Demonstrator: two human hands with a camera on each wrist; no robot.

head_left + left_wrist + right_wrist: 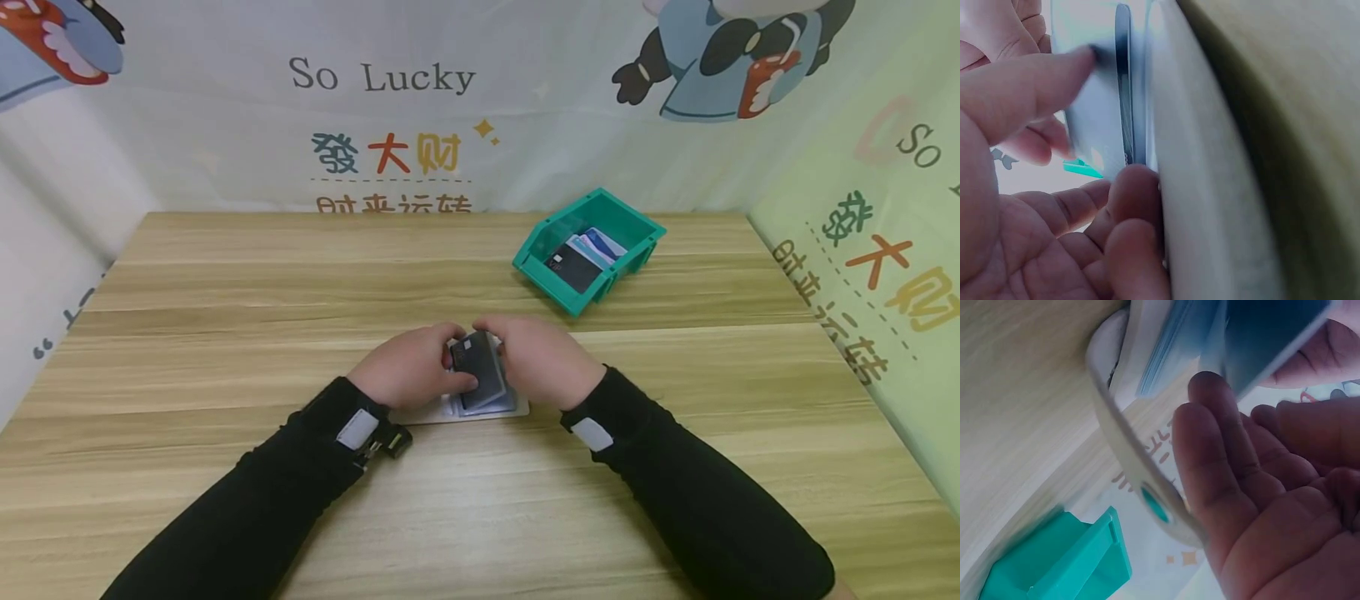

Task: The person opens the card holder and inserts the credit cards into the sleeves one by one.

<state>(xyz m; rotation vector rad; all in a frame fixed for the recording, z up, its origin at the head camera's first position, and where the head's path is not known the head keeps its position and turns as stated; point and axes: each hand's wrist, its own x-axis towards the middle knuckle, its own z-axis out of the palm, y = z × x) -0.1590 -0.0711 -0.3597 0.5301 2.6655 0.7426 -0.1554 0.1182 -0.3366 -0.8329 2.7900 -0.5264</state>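
Low over the table, a black card [480, 364] with a chip leans over an opened card holder [522, 408] with a pale cover and clear sleeves. My left hand [412, 364] pinches the card from the left, thumb on its face. At the card's top right corner, my right hand [543, 358] holds its edge with bent fingers. In the left wrist view, the holder's pages [1137, 81] stand edge-on beside the left fingertips. The right wrist view shows the right fingertips [1210, 387] right at a translucent sleeve, near the holder's pale strap [1119, 428] with its round hole.
A green bin [551, 279] stands at the back right of the wooden table [300, 275], with several cards [588, 250] in it. Printed cloth [390, 108] hangs along the table's back and sides.
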